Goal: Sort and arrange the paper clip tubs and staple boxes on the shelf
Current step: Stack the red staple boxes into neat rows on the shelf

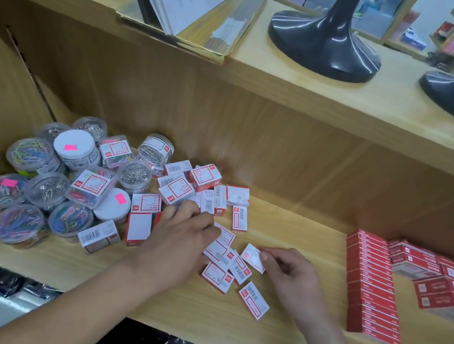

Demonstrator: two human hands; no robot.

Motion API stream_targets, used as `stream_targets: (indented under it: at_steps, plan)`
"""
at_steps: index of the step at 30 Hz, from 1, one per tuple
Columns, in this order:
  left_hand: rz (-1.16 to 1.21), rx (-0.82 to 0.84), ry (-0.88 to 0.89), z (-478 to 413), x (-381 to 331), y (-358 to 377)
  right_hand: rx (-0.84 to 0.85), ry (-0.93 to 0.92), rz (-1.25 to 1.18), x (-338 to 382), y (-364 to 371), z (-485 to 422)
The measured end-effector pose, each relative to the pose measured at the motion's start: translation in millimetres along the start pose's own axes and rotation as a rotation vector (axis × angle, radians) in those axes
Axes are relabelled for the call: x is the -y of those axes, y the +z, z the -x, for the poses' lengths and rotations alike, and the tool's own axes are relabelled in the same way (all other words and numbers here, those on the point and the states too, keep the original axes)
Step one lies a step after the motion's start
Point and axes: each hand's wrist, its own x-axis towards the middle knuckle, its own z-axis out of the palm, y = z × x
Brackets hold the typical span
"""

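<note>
Right hand (pixel 290 268): pinching one staple box (pixel 253 258) by its edge.
Left hand (pixel 190 225): resting loose-fingered on scattered boxes (pixel 215 274), gripping nothing.
Advised: lifting clear, then squaring against the stacked row (pixel 371 284).

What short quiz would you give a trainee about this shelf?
1. True or false: the clear tubs lie left of the loose small boxes.
2. What does the right hand pinch? A a tub; B a small white-and-red box; C nothing.
3. Fill in: the neat row of red boxes lies to the ___ of the loose small boxes.
Key: 1 true; 2 B; 3 right.
</note>
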Motion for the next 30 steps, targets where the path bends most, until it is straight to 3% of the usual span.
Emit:
stream_targets:
  at_steps: [6,11,14,19,23,26,30]
  plan:
    - [0.170,-0.077,-0.045,6,-3,-9,-0.061,0.066,0.026,3,8,-2]
    - [0.317,-0.113,-0.067,27,-14,-9,-0.014,0.195,-0.195,29,-2,12]
    - [0.435,-0.118,-0.109,37,-22,-3,-0.043,0.119,-0.230,48,-1,24]
    - [0.756,-0.250,-0.235,40,-35,-2,0.174,0.059,-0.330,78,9,42]
    - [0.845,-0.286,-0.270,41,-45,-6,0.257,0.102,-0.340,78,9,45]
    - [0.682,-0.154,-0.145,43,-39,-9,0.099,0.156,-0.339,74,5,43]
    - [0.210,-0.188,0.021,21,-7,-22,-0.127,0.194,-0.435,69,-12,42]
